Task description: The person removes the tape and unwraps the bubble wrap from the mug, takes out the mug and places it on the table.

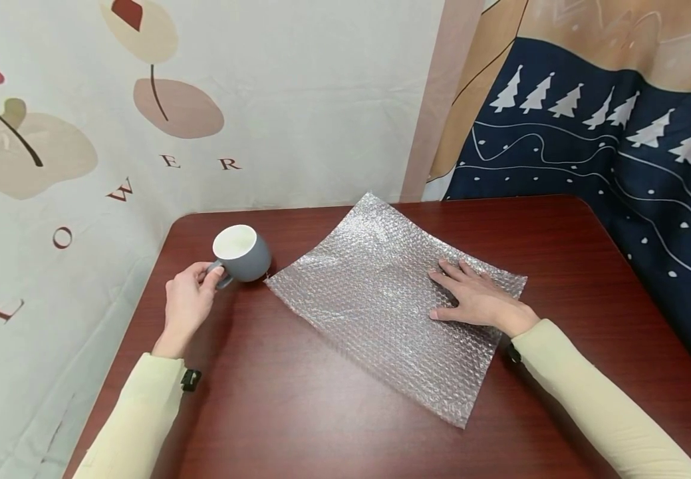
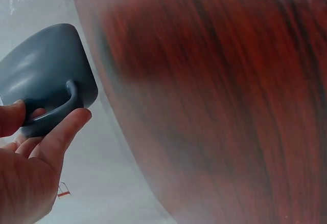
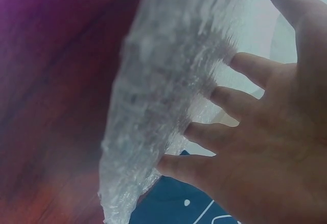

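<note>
My left hand grips the handle of a grey mug with a white inside, at the left of the table. In the left wrist view, thumb and fingers pinch the handle of the mug, and its base shows above the tabletop. A square sheet of bubble wrap lies turned cornerwise across the middle of the table. On its right part rests my right hand, fingers spread and straight. The right wrist view shows those fingertips against the bubble wrap. The sheet's left corner reaches close to the mug.
The dark red wooden table has rounded far corners. Behind it and to the left hangs a pale cloth with flower shapes and letters. A dark blue cloth with white trees hangs at the right edge.
</note>
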Demonstrator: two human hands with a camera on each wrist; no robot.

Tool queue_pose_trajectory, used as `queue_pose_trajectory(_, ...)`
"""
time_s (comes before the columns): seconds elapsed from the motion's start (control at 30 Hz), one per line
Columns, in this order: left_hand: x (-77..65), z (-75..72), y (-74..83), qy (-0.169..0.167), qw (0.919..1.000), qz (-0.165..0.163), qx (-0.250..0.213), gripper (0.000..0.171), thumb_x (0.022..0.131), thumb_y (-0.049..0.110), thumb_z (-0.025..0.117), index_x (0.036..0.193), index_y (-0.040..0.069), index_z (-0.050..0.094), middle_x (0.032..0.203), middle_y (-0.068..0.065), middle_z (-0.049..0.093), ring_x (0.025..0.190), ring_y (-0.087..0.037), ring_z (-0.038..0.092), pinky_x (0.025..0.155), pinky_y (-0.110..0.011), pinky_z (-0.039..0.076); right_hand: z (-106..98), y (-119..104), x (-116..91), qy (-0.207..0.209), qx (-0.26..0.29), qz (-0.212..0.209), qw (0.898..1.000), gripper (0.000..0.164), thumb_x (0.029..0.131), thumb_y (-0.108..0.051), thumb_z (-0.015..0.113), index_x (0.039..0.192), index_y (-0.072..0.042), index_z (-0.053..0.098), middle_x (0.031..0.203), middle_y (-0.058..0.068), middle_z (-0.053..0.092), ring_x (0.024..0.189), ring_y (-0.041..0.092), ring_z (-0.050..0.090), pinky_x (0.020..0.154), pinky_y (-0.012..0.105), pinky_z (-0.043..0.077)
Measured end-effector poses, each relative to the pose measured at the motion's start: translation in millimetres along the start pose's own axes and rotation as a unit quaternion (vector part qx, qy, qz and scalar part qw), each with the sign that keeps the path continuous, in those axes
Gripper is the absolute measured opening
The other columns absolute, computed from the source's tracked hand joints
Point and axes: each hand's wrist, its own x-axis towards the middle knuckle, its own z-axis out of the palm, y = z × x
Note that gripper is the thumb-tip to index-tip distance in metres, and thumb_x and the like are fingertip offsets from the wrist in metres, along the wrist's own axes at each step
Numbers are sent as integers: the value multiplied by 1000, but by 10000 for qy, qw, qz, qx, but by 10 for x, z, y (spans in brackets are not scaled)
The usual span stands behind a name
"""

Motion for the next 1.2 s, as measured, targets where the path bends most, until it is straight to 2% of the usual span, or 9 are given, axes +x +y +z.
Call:
queue_pose_trajectory(0.13,9,-3,-21,-43,10000,-49,67,28,105,23,64,115,-1,74,96,-18,77,70,-15,64,62,-26,44,-9,-16,-3,2,-50,3,10000,92,91,-59,70,163,-13,34,170,22,18,152,57,11,110,82,15)
queue_pose_trajectory(0.37,14,7,-46,-220,9997,-75,88,32,105,25,62,117,-3,71,98,-20,76,80,-31,64,68,-38,45,-19,-69,-36,-86,-230,151,9996,92,92,-59,67,163,-11,33,169,24,19,150,59,15,109,78,26)
queue_pose_trajectory(0.6,9,50,-67,-350,9992,-166,49,32,106,25,62,118,-3,71,101,-21,76,84,-32,65,70,-38,45,-36,-140,-125,-142,-321,409,9985,91,92,-58,66,162,-8,35,166,29,24,147,60,23,106,77,34)
queue_pose_trajectory(0.77,15,65,-80,-434,9988,-211,-24,33,106,26,61,119,-3,71,104,-21,76,88,-32,67,71,-37,45,-21,-208,-185,152,-651,407,9969,86,91,-54,70,157,-5,43,158,31,36,136,61,37,103,72,42)
queue_pose_trajectory(0.93,-3,55,-122,-545,9982,-235,-57,35,106,27,60,119,-4,70,104,-21,77,91,-34,69,74,-37,46,15,-318,-253,290,-760,417,9958,81,91,-51,73,153,-5,50,148,31,44,121,59,47,90,66,52)
queue_pose_trajectory(1.1,-18,18,-127,-685,9972,-272,-125,49,107,37,55,130,-5,63,120,-26,71,108,-41,67,89,-51,49,11,-399,-341,360,-777,457,9953,79,89,-52,74,151,-7,53,144,29,48,116,52,50,84,61,55)
queue_pose_trajectory(1.2,-70,0,-92,-475,9986,-209,-101,57,105,40,54,141,-4,53,135,-30,62,122,-47,58,99,-63,43,-13,-371,-396,612,-843,382,9938,76,90,-54,72,149,-9,56,143,28,51,116,48,53,86,61,54)
